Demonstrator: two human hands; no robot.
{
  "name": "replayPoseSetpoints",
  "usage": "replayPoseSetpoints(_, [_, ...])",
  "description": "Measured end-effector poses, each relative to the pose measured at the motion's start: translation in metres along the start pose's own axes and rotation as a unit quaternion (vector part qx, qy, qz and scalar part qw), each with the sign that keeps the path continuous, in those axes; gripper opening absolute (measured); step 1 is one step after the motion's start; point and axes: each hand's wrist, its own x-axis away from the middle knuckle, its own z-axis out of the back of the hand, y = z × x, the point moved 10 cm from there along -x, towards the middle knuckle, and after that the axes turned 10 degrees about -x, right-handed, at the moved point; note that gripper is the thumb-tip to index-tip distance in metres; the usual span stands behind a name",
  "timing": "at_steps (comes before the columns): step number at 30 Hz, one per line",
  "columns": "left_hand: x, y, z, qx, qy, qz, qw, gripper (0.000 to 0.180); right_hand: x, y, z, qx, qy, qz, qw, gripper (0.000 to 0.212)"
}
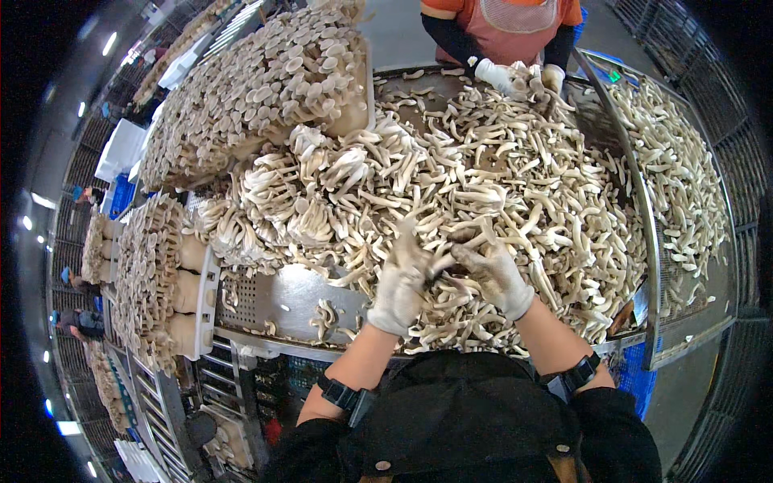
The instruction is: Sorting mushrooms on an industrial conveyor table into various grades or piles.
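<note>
Left hand and right hand, both gloved, low among loose mushrooms by the near edge of the desk

The left hand reaches away from the near edge, its fingers too blurred to tell how open they are or what they hold; the right hand angles inward, fingers half curled, their hold unclear; loose mushrooms spread from the desk's middle toward its right edge, mushroom clumps toward its left end

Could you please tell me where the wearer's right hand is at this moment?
In the head view, the gloved right hand is just right of centre, among the loose mushrooms on the table, beside the left hand.
</note>
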Motion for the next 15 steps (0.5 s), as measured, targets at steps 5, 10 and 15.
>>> replayPoseSetpoints(5, [0.017,-0.013,0.005,-0.068,0.078,0.013,0.995,0.061,0.005,-0.002,-0.008,0.054,0.004,0.022,0.998,0.027])
replayPoseSetpoints(10, [0.014,0.001,0.021,-0.077,0.112,-0.019,0.991,0.066,0.008,0.006,-0.016,0.002,-0.046,-0.048,0.998,0.040])
replayPoseSetpoints(15, [0.020,-0.020,0.004,-0.073,0.033,0.070,0.994,0.052,0.003,0.008,-0.022,0.034,0.003,0.020,0.999,0.056])
